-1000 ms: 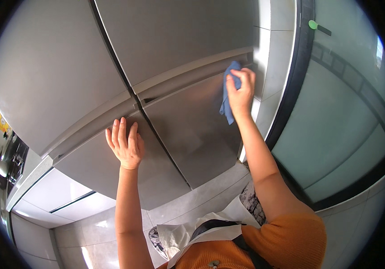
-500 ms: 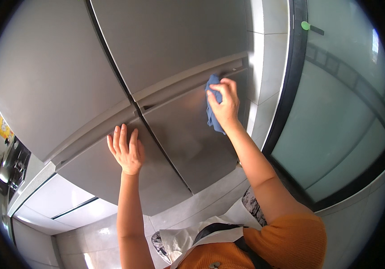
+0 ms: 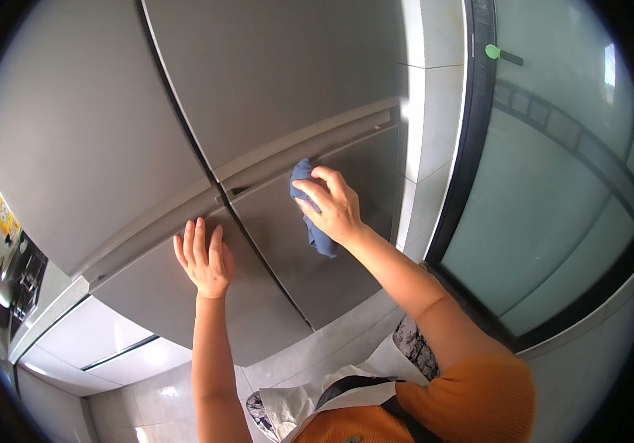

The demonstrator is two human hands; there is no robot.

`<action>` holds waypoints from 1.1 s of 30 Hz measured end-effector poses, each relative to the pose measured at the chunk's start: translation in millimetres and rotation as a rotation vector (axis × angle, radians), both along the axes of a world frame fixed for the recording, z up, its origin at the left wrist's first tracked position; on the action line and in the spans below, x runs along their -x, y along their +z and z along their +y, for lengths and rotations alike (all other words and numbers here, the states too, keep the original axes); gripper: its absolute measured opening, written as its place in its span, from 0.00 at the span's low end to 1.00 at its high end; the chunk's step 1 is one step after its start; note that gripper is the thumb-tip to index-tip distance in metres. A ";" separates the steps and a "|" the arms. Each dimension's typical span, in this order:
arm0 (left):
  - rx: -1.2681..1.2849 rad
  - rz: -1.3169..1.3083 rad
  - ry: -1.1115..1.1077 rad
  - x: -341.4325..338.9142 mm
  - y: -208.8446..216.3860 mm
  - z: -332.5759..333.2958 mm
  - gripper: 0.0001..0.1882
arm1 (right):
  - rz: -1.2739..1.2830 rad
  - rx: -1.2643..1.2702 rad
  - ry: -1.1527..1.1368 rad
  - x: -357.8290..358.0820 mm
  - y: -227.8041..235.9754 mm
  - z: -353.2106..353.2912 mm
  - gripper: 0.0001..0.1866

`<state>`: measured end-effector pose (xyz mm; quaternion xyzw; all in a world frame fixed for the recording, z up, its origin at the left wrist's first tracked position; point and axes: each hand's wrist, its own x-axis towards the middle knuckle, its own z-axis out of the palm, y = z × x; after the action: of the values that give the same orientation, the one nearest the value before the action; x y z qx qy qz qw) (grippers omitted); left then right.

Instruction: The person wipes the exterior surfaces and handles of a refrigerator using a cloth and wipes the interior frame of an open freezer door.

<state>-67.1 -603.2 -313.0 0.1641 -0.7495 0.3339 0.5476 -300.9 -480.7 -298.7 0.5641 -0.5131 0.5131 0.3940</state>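
In front of me stands a grey refrigerator (image 3: 272, 74) with four doors, split by a dark vertical gap and a recessed handle groove across the middle. My right hand (image 3: 333, 204) grips a blue cloth (image 3: 318, 238) against the top of the lower right door (image 3: 346, 269), just under the groove. The cloth hangs down below the fingers. With fingers spread and nothing in it, my left hand (image 3: 206, 264) rests on the upper edge of the lower left door (image 3: 154, 295).
A frosted glass door (image 3: 546, 207) in a black frame, with a green-tipped handle (image 3: 495, 52), stands on the right beside a tiled wall strip (image 3: 441, 103). White cabinets (image 3: 103, 328) and a stove with a pot (image 3: 10, 288) are on the left. Grey tiles (image 3: 154, 399) cover the floor.
My right hand has moved left along the handle groove with the blue cloth, toward the middle gap. My left hand stays at the same spot on the lower left door. The view has shifted slightly.
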 end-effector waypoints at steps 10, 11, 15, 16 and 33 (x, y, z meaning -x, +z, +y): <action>0.016 0.025 0.022 -0.5 0.3 1.6 0.15 | -0.246 0.284 -0.230 123.0 1.8 20.7 0.15; 0.018 0.024 0.028 -1.7 -1.8 1.2 0.15 | -0.235 0.297 -0.224 125.7 -1.4 19.9 0.15; 0.018 0.022 0.033 1.5 0.4 2.4 0.16 | -0.461 0.456 -0.242 120.1 -2.3 6.0 0.15; 0.015 0.021 0.025 2.5 0.2 2.7 0.16 | -0.555 0.514 -0.241 119.5 -1.6 4.2 0.15; 0.003 0.023 0.046 1.6 -2.4 2.3 0.15 | 0.039 0.127 0.001 40.2 2.4 -0.2 0.24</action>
<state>-68.7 -601.0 -315.4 0.1844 -0.7387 0.3454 0.5487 -341.0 -480.8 -296.3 0.5480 -0.4714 0.5339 0.4387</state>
